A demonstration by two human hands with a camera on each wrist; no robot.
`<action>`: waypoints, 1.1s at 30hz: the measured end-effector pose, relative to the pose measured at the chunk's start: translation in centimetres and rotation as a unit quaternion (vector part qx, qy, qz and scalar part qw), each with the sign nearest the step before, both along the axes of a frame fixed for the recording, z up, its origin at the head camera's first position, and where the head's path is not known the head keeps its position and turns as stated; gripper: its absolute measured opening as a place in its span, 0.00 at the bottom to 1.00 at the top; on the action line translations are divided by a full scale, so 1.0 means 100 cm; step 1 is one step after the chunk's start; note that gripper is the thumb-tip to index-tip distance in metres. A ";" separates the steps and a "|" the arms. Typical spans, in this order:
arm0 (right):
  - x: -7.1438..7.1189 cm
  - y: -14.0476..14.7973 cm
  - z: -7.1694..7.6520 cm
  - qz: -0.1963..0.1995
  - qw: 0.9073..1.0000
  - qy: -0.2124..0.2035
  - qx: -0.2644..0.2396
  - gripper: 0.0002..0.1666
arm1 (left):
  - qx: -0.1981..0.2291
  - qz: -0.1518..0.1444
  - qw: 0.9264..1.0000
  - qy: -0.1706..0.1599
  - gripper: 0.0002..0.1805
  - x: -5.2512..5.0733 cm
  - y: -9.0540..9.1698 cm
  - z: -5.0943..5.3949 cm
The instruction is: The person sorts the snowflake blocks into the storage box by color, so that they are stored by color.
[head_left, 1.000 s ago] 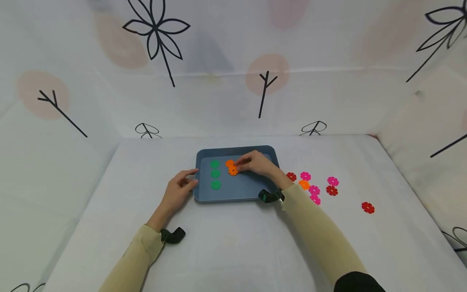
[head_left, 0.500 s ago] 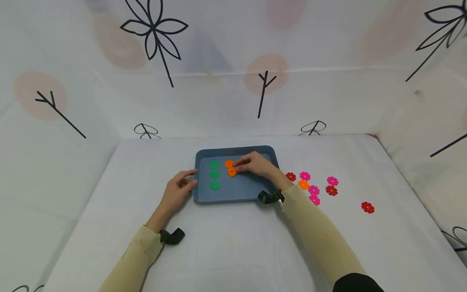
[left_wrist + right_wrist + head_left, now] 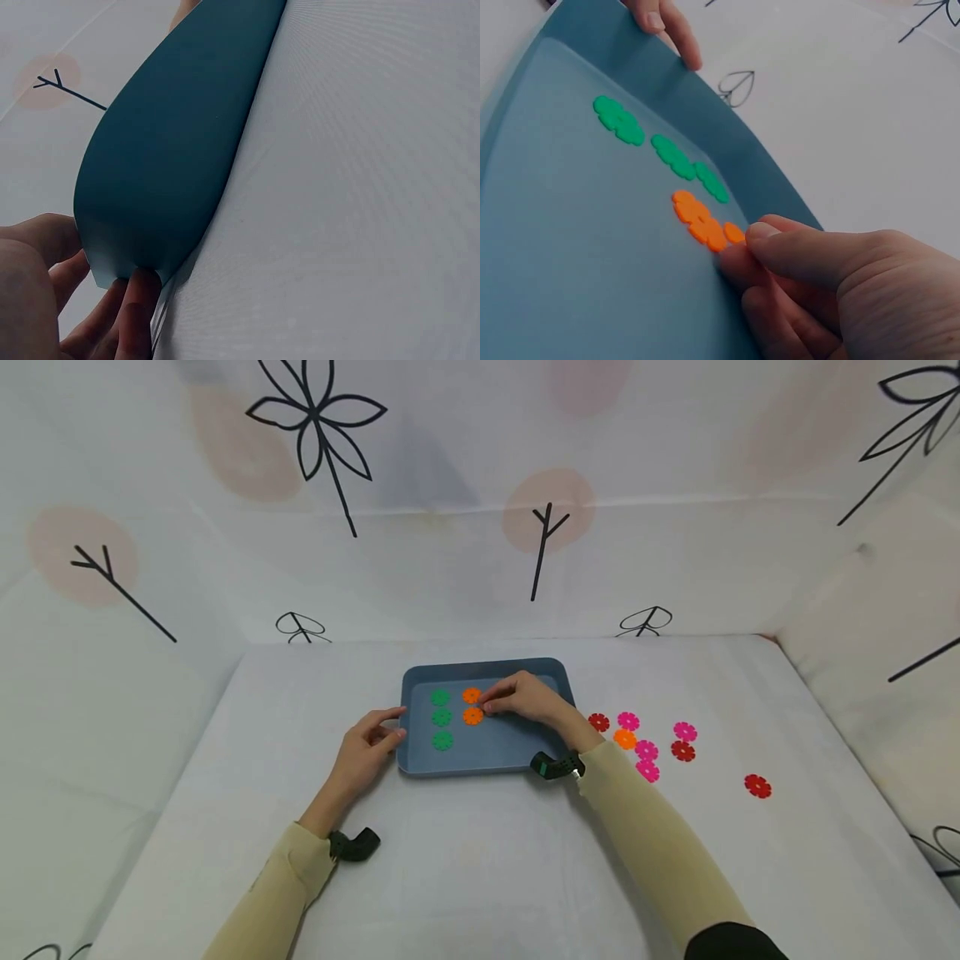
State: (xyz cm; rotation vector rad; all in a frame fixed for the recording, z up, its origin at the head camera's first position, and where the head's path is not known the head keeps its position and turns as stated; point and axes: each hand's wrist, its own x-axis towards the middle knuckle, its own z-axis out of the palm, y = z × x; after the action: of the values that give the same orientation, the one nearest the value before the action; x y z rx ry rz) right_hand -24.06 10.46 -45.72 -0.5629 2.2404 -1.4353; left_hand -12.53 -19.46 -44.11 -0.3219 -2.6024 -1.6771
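A blue-grey tray (image 3: 487, 764) holds a column of three green flower pieces (image 3: 442, 717) on its left. To their right lie two orange flower pieces (image 3: 472, 716), one above the other and apart. The right hand (image 3: 528, 697) reaches over the tray; in the right wrist view its fingertips (image 3: 733, 259) touch the edge of the nearer orange piece (image 3: 699, 220), with the thumb beside them. At the tray's left side, the left hand (image 3: 365, 753) rests its fingertips (image 3: 142, 289) against the outer wall (image 3: 165, 150).
Right of the tray, on the white-covered table (image 3: 465, 877), lie loose flower pieces: several pink (image 3: 646, 751), several red (image 3: 757, 786) and one orange (image 3: 625, 739). Some touch each other. A patterned white cloth (image 3: 450, 568) stands behind and at both sides.
The lower orange piece has shifted slightly left and toward the wearer, away from the upper one. The right fingertips have stayed beside it. The left hand keeps its place at the tray.
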 end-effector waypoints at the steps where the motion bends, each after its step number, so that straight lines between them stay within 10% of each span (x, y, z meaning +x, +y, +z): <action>1: 0.000 0.000 0.000 0.001 1.000 0.000 -0.002 0.14 | 0.000 0.000 1.000 0.001 0.22 0.000 0.000 0.000; 17: 0.001 0.022 0.032 -0.027 1.000 0.012 -0.010 0.18 | 0.001 -0.001 1.000 -0.003 0.22 0.000 0.000 0.001; 33: 0.018 0.113 0.048 -0.113 0.989 0.058 0.080 0.24 | 0.006 -0.001 1.000 0.002 0.22 -0.001 -0.002 -0.001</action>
State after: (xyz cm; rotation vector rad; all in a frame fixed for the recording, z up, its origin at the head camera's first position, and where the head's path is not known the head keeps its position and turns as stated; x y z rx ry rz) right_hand -22.24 21.77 -40.93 -0.3573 2.5527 -1.3376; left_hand -12.66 -19.70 -44.24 -0.3272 -2.5895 -1.6889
